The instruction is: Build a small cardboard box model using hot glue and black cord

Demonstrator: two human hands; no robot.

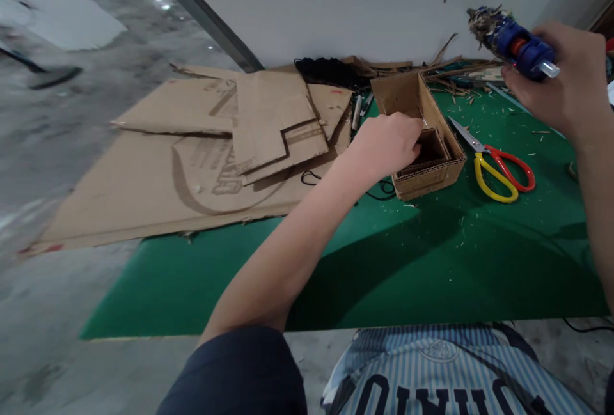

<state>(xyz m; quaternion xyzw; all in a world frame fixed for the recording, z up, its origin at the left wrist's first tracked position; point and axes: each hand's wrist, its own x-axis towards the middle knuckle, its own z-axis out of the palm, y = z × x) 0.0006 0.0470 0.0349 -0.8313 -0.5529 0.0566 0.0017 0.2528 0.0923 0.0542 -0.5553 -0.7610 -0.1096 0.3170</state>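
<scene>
A small open cardboard box [444,140] stands on the green mat [384,261]. My left hand [386,143] rests on the box's near-left wall with its fingers curled over the edge into the box. My right hand [568,79] is raised at the upper right and is closed round a blue glue gun [520,47], whose tip is caked with cardboard scraps and points left. The gun hangs in the air, apart from the box.
Yellow-and-red scissors [499,169] lie on the mat right of the box. Large flat cardboard sheets [206,146] cover the floor and the mat's left end. Cardboard strips and scraps [451,66] lie along the wall. A black cable [378,191] runs beside the box.
</scene>
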